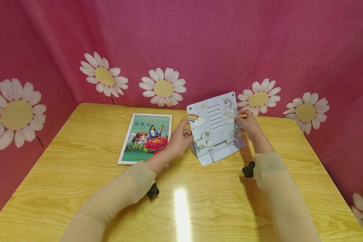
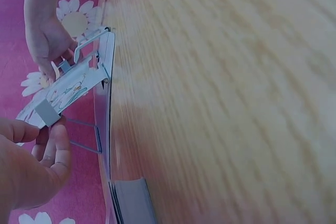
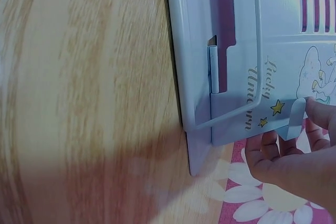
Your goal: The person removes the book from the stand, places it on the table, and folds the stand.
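A white metal book stand with unicorn and rainbow prints stands tilted back on the table, its wire page holder at the front. My left hand pinches its left edge; in the left wrist view the thumb and fingers lie beside a small folded side tab. On the opposite edge, my right hand pinches the stand near another side tab, fingers curled behind the panel. Wire legs show behind the stand.
A green-covered book with a butterfly and a red flower lies left of the stand, partly covered by my left forearm. The wooden table runs back to a pink curtain with daisies.
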### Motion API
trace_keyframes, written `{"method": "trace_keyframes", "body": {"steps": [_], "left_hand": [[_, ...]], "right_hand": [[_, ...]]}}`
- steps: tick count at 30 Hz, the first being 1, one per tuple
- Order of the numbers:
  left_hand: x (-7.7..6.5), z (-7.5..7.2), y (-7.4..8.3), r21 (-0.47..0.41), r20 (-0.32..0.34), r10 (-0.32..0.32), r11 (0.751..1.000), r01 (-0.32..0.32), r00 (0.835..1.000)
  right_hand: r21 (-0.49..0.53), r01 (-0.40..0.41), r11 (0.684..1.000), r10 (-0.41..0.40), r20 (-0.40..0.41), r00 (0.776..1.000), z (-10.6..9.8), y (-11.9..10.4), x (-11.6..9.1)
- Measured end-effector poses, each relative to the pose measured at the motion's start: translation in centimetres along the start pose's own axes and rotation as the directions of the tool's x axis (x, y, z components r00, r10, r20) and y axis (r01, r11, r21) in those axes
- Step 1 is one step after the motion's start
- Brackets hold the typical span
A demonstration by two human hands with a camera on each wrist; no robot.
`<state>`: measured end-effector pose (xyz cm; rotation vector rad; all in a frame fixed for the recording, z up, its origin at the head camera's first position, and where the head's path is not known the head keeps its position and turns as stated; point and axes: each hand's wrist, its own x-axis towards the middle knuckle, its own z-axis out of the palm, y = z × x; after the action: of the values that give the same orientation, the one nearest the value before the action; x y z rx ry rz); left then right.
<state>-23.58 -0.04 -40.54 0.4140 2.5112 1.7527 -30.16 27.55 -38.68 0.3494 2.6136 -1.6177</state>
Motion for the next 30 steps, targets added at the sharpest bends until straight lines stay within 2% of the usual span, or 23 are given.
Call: {"method": "trace_keyframes", "body": {"steps": [14,19,30], "left_hand": [[-1.0,0.5,0.1,-0.08,0.006,-0.027,0.996,0.028,1.0],[-1.5,0.7,0.3,-0.078,-0.005,-0.031,0.996,0.031,1.0],[-2.5,1.2,0.4,-0.133,-0.003,-0.036,0.991,0.035,0.999]], "right_hand": [[0.001,0.007,1.0,-0.007,0.039,0.999,0.2,-0.3,0.1],[-0.008,-0.001,1.0,0.002,0.052,0.999,0.2,-0.4,0.2],[-0.028,0.025,0.999,-0.023,0.07,0.997,0.3,-0.1,0.6]]}}
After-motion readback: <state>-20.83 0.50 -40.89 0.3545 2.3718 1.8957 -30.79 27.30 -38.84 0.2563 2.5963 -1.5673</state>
